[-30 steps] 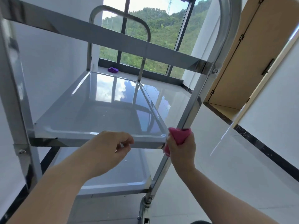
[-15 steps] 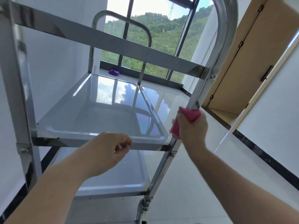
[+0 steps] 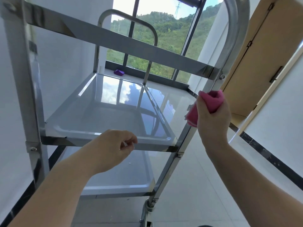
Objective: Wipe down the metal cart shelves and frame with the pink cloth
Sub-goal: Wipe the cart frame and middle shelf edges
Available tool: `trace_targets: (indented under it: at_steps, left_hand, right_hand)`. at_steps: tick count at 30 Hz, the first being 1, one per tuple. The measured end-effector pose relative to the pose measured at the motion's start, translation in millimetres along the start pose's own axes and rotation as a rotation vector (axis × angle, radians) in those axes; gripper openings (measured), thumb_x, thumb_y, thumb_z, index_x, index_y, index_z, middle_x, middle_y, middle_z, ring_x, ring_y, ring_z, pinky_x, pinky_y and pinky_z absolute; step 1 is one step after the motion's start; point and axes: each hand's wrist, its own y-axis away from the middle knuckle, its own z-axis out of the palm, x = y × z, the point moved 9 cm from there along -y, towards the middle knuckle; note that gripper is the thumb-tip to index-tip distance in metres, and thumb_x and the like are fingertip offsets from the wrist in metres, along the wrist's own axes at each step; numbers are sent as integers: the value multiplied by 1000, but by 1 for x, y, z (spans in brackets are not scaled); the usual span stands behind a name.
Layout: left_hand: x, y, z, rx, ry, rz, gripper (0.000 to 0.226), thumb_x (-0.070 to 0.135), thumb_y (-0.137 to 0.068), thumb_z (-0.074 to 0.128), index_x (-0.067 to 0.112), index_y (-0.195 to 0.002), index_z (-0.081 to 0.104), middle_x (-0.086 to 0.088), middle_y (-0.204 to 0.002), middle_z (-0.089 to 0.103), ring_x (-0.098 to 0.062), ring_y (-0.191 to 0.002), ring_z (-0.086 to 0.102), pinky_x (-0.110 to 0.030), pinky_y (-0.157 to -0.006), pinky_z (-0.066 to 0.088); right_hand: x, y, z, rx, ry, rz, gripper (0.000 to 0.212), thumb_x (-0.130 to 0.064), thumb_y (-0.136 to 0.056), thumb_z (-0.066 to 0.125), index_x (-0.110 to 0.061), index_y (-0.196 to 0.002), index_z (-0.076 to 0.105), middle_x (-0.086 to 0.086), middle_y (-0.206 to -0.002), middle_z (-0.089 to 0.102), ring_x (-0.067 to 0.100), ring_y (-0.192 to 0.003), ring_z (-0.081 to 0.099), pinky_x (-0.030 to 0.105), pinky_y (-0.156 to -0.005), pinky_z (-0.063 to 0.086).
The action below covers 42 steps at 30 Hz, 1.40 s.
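Note:
A shiny metal cart fills the view, with a middle shelf (image 3: 105, 115), a lower shelf (image 3: 124, 179) and a top rail (image 3: 124, 45). My right hand (image 3: 213, 118) grips the pink cloth (image 3: 211, 102), wrapped round the cart's near right post (image 3: 183, 141) between the middle shelf and the top rail. My left hand (image 3: 114, 148) hovers in front of the middle shelf's near edge with fingers loosely curled, holding nothing.
A purple cloth (image 3: 119, 72) lies on the floor by the window behind the cart. White walls stand close on the left and right, and a wooden door (image 3: 255, 59) is at the right. A caster wheel (image 3: 147, 208) carries the near right post on pale floor tiles.
My right hand has slid the pink cloth up the near right post, from level with the middle shelf to well above it. My left hand has stayed about where it was.

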Motion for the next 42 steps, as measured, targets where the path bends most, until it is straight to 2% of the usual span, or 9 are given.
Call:
trace_targets:
  at_steps: [3, 7, 13, 18, 21, 24, 27, 31, 42]
  left_hand:
    - [-5, 3, -4, 2, -2, -19, 12, 33, -93, 52, 41, -96, 60, 18, -84, 63, -1, -73, 61, -16, -71, 51]
    - [-18, 10, -12, -5, 0, -75, 11, 32, -93, 54, 42, -96, 60, 18, -84, 63, -3, -74, 62, -18, -72, 53]
    - [-49, 35, -45, 30, 7, -214, 9, 34, -92, 56, 39, -98, 60, 18, -87, 60, 0, -77, 58, -9, -63, 40]
    - [-85, 70, -73, 59, -93, -347, 8, 33, -91, 57, 32, -97, 63, 16, -83, 61, 0, -75, 58, -11, -62, 37]
    - [-109, 91, -85, 122, -138, -451, 6, 31, -90, 58, 29, -90, 64, 14, -80, 61, -2, -72, 56, -15, -60, 37]
    - [-131, 102, -98, 245, -209, -524, 6, 28, -86, 59, 27, -83, 64, 10, -83, 60, -4, -75, 54, -18, -60, 37]
    - [-144, 111, -110, 405, -230, -613, 11, 32, -84, 63, 24, -76, 59, 5, -78, 58, -14, -74, 55, -25, -63, 41]
    - [-150, 114, -112, 517, -128, -598, 25, 31, -78, 72, 20, -92, 55, 4, -84, 59, -15, -77, 56, -26, -63, 42]
    - [-145, 105, -93, 540, 58, -412, 37, 8, -85, 58, 23, -118, 52, 1, -100, 63, -18, -88, 62, -40, -83, 53]
  right_hand:
    - [-24, 40, -11, 53, 33, -189, 21, -5, -89, 64, -11, -104, 51, 12, -117, 45, -16, -74, 57, 3, -56, 45]
    - [-33, 72, 24, -226, 127, -352, 21, 3, -87, 63, -3, -106, 57, 14, -106, 46, -20, -84, 52, -4, -65, 40]
    - [-3, 93, 91, -627, 144, -124, 30, -17, -83, 72, -41, -94, 58, -22, -92, 65, -1, -81, 65, 12, -62, 52]
    - [13, 121, 150, -934, 19, 213, 23, -2, -90, 60, -22, -101, 57, 13, -81, 68, 23, -65, 71, 54, -58, 58]
    - [15, 142, 181, -1141, 131, 187, 30, -1, -91, 51, -28, -103, 53, 14, -85, 68, 30, -70, 71, 56, -61, 57]
    - [7, 158, 207, -1239, 223, -99, 35, 2, -86, 51, -28, -105, 54, 1, -80, 68, 23, -65, 67, 43, -58, 59]
    - [-29, 176, 228, -1189, 270, -775, 34, -5, -85, 63, -24, -111, 58, -7, -94, 67, 8, -81, 59, 33, -76, 54]
    - [-33, 216, 246, -1050, 375, -1611, 45, -14, -72, 77, -19, -115, 64, 7, -116, 65, 29, -108, 59, 43, -99, 42]
    - [-12, 244, 277, -944, 428, -1782, 35, -8, -95, 36, -15, -114, 64, 9, -112, 63, 32, -101, 58, 44, -97, 43]
